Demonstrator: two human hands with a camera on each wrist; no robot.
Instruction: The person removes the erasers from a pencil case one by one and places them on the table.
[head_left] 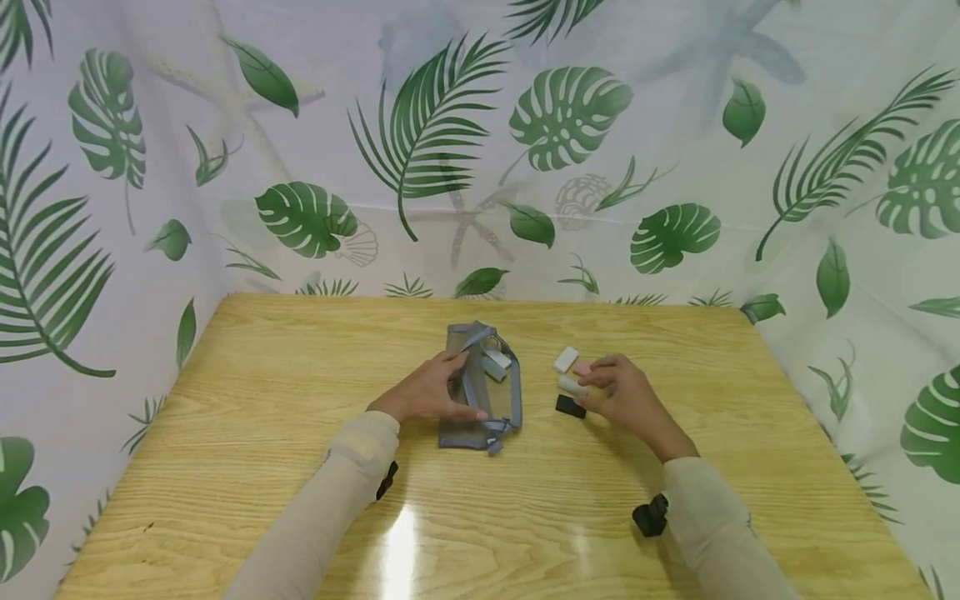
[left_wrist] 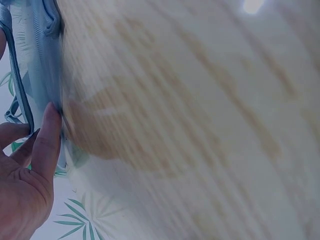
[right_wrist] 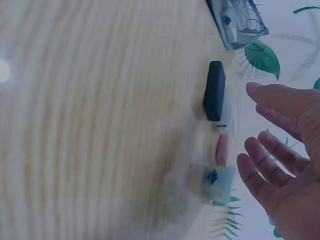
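A see-through zip pouch point(head_left: 517, 387) with blue-grey edging lies on the table, its mouth held apart. My left hand point(head_left: 427, 390) grips its left side, thumb near the front edge and fingers at the back. Small pale pieces point(head_left: 497, 360) show inside the pouch. To the right, my right hand point(head_left: 618, 392) hovers over several small eraser-like blocks, its fingers loosely bent and holding nothing. Among them are a white block point(head_left: 566, 359), a pink block point(head_left: 581, 367), another white block point(head_left: 572, 385) and a black block point(right_wrist: 215, 91). The right fingertips stand apart from them in the right wrist view.
The wooden table point(head_left: 300, 350) has a leaf-print cloth point(head_left: 465, 150) behind it and at both sides. Black wrist devices point(head_left: 650, 516) sit below each forearm. Light glares off the table near the front.
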